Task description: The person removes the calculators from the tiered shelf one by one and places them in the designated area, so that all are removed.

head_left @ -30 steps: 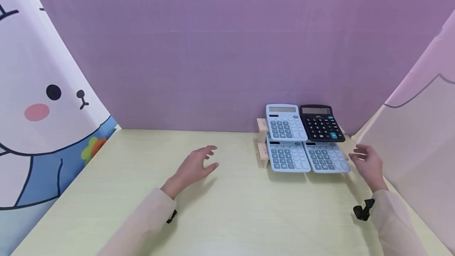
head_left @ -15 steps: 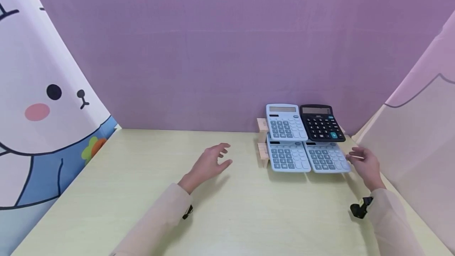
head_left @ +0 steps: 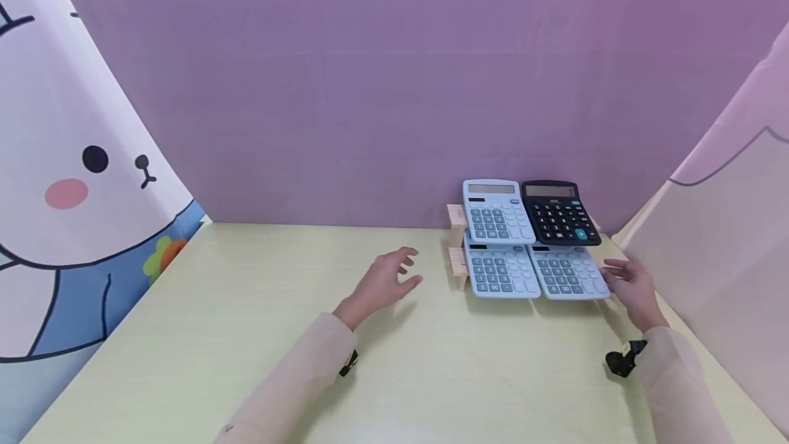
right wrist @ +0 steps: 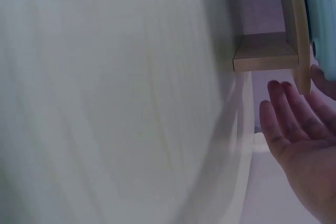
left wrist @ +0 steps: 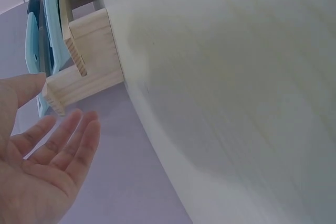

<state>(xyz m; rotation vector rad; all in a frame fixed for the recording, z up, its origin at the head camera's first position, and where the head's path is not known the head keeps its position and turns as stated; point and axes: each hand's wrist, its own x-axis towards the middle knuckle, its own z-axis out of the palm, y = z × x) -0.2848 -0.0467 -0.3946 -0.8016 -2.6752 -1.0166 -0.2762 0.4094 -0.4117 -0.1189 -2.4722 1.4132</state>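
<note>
Three blue calculators (head_left: 498,221) and a black calculator (head_left: 557,214) lie on a tiered stand (head_left: 457,216), bottom keys (head_left: 491,287) reading 0, 00; left hand (head_left: 379,284), fingers apart, near it; right hand (head_left: 636,295), fingers loosely extended, by the lower right blue one

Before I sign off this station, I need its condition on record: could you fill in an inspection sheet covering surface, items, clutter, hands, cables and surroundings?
Surface: pale table, with shadows across it.
Job's things: two-tier wooden stand; upper left light blue calculator beside the black calculator; below them, lower left light blue calculator beside lower right light blue calculator.
Clutter: nothing seen.
Hands: left hand left of the stand, holding nothing; right hand at the lower right calculator's outer edge, contact unclear.
Cables: nothing seen.
Surroundings: purple backdrop behind, cartoon-printed panel at left, pale panel at right.
</note>
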